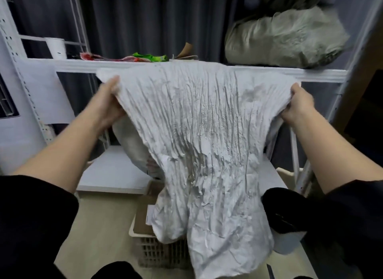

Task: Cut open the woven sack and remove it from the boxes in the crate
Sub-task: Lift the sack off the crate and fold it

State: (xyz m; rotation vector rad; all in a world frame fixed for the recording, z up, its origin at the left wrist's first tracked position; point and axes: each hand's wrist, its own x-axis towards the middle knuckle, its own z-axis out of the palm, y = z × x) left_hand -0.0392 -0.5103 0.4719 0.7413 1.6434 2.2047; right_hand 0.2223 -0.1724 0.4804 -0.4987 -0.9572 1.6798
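white woven sack (199,133) is held up in the air btwn both hands, stretched wide at the top and hanging down in front of the crate (145,245) on the floor. left hand (107,106) has its fingers clamped on the top left edge, right hand (298,106) gripping the top right edge. looks mostly done imo: sack seems lifted clear, cardboard boxes (143,216) showing in the crate below, tho the bottom end drapes over the crate so can't tell if it's fully free. sack is super crinkled, long vertical creases, greyish grime down the middle. white shelf rack (83,64) right behind w/ a grey bag (286,38) on top.
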